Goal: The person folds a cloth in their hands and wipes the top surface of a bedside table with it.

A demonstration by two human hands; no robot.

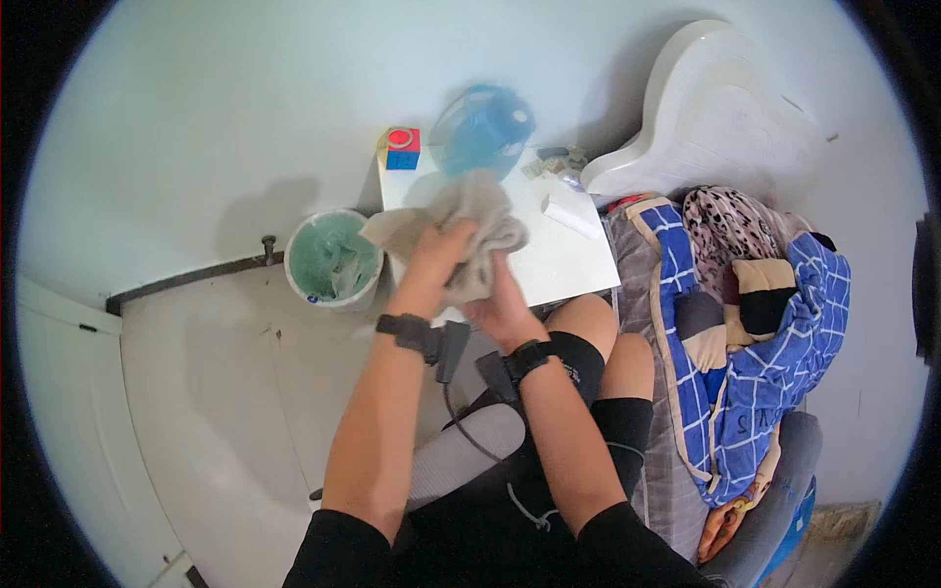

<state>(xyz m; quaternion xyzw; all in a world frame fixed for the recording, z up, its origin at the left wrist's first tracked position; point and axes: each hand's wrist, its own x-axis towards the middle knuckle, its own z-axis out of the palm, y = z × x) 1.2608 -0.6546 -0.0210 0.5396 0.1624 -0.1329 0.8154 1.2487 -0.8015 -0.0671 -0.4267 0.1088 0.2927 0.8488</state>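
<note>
A crumpled beige-grey cloth (478, 220) is bunched between my two hands above the white bedside table (573, 268); it is blurred. My left hand (439, 257) grips its left side, the thumb lying over the folds. Lower down, my right hand (503, 305) holds the cloth's underside, with some fingers hidden. Just beyond the cloth stands a blue translucent plastic container (489, 125), its exact kind blurred. A red and blue puzzle cube (403, 153) sits at the table's far left corner with a ring-shaped item on top. To the right lies a white roll (570, 217).
A lined waste bin (371, 290) stands left of the table. Small packets (555, 163) lie at the table's back right. On the right is a bed (636, 257) with a blue checked quilt (772, 389) and white headboard (720, 95). A cable (470, 437) hangs from my left wrist.
</note>
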